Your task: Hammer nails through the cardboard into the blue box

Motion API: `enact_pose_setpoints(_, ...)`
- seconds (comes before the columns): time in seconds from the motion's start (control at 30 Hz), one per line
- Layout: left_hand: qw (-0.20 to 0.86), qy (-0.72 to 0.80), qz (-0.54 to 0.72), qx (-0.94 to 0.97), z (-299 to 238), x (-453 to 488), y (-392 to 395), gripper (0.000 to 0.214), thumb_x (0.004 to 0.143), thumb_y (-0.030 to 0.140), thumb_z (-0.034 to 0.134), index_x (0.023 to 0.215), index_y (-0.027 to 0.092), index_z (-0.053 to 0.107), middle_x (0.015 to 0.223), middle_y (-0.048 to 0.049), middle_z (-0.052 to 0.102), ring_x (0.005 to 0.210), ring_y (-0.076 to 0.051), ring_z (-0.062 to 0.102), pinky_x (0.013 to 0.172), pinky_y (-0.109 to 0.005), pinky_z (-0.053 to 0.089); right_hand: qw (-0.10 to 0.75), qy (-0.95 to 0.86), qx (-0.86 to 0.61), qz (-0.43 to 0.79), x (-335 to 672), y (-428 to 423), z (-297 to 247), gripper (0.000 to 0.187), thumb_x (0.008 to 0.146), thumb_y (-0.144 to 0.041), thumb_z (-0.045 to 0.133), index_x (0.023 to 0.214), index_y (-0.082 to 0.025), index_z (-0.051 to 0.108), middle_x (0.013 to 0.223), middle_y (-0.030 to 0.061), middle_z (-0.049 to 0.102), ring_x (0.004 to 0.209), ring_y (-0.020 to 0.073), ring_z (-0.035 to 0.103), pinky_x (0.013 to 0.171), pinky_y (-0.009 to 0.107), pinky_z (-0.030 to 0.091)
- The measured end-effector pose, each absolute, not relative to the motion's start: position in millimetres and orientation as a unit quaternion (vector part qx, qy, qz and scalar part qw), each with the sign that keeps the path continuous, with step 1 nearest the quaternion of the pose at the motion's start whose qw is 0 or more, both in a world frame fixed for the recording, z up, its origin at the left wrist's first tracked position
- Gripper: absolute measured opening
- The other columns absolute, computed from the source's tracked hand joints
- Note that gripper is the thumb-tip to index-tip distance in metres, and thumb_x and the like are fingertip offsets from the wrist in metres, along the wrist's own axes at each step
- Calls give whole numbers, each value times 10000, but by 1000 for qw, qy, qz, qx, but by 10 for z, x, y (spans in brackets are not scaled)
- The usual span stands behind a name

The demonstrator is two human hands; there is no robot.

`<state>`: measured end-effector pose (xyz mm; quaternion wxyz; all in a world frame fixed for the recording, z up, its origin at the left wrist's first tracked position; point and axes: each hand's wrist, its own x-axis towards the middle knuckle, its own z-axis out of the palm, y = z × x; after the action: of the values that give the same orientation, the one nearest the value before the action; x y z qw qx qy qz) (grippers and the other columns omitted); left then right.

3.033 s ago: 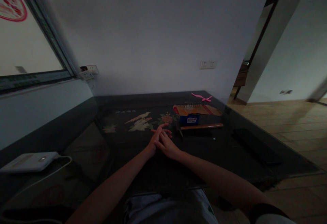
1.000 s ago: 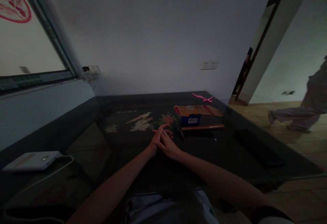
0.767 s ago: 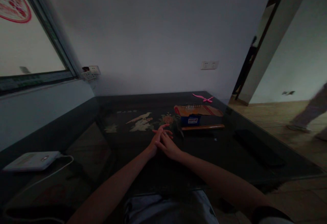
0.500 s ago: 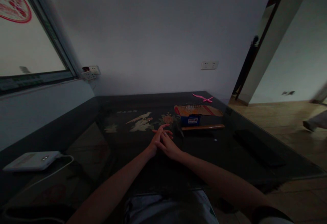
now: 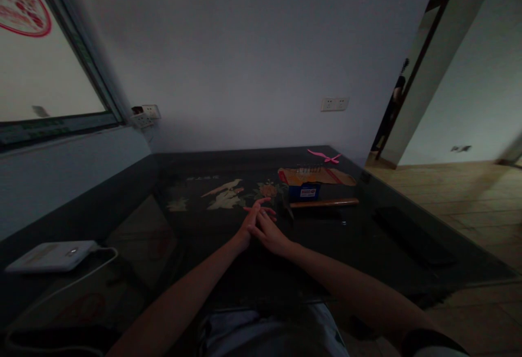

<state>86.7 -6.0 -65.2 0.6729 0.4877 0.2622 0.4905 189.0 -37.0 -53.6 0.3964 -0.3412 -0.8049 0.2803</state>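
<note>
My left hand (image 5: pixel 245 233) and my right hand (image 5: pixel 272 235) rest together over the dark table, their fingers loosely interlaced and mostly stretched out. Neither holds an object. A ring shows on a finger where the hands cross. Just right of them lies a hammer; its wooden handle (image 5: pixel 326 203) points right and its dark head (image 5: pixel 289 210) is close to my right hand. Behind the hammer is a blue box (image 5: pixel 304 192) with a torn piece of cardboard (image 5: pixel 338 176) on top. Several thin nails (image 5: pixel 309 169) stand upright at the cardboard's back edge.
The dark glossy table (image 5: pixel 228 164) carries a bird-and-flower picture (image 5: pixel 224 194). A pink strip (image 5: pixel 325 156) lies at the back, a flat black object (image 5: pixel 411 235) on the right. A white power bank (image 5: pixel 53 256) with a cable is at left. Sockets (image 5: pixel 334 104) are on the wall.
My hands have stayed in place. The foot and trouser leg at the far right have left the view. A person's dark shape shows more in the doorway.
</note>
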Motion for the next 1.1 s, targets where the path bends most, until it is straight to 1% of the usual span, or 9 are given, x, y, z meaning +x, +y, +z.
enact_pose_setpoints(0.17,672,265,493,484,-632,878,-69,585,803,511,466,1298,206,395,916,-82,622,751,-201,615,644,-317,476,400,-805,-340,276,1882,-370,-534,515,895,-391,435,1357,-172,381,1296,140,440,1207,229,393,1005,393,334)
enact_pose_setpoints(0.4,678,259,494,479,-613,889,-72,613,773,520,504,1285,197,406,880,-72,622,738,-200,613,638,-314,471,400,-804,-338,283,1879,-368,-529,522,884,-402,458,1354,-189,384,1302,128,436,1203,230,397,1005,397,338)
enact_pose_setpoints(0.57,678,259,492,481,-613,886,-65,591,782,507,499,1275,192,419,875,-71,623,731,-202,615,636,-319,471,396,-803,-341,285,1886,-374,-521,531,888,-423,438,1355,-177,386,1288,136,444,1204,228,398,1003,389,341)
enact_pose_setpoints(0.8,682,255,494,476,-619,876,-89,566,816,497,470,1294,205,398,930,-83,617,765,-204,620,639,-318,489,397,-804,-336,286,1889,-384,-510,533,890,-427,431,1359,-177,379,1311,136,434,1228,224,380,1017,391,326)
enact_pose_setpoints(0.9,679,265,501,466,-613,891,-96,595,810,508,482,1326,242,351,991,-85,607,764,-201,625,647,-326,500,396,-805,-333,291,1887,-387,-494,547,892,-415,430,1372,-164,354,1343,139,401,1252,216,359,1026,377,318)
enact_pose_setpoints(0.97,677,271,511,455,-610,903,-88,628,791,509,517,1342,288,314,1095,-87,574,783,-200,630,667,-335,506,390,-809,-333,288,1891,-386,-469,560,893,-395,435,1390,-166,319,1386,138,349,1274,216,331,1035,377,307)
enact_pose_setpoints(1.03,668,279,529,444,-606,908,-74,664,769,506,557,1349,318,294,1193,-88,520,833,-205,630,701,-338,508,380,-814,-337,280,1909,-382,-427,575,885,-382,454,1396,-163,303,1409,141,313,1288,218,311,1038,380,303)
enact_pose_setpoints(1.1,650,289,547,441,-602,902,-61,681,759,508,577,1348,311,299,1232,-91,491,915,-214,613,755,-337,500,368,-822,-344,265,1957,-373,-372,578,861,-377,501,1373,-162,345,1398,143,325,1288,222,310,1035,382,308)
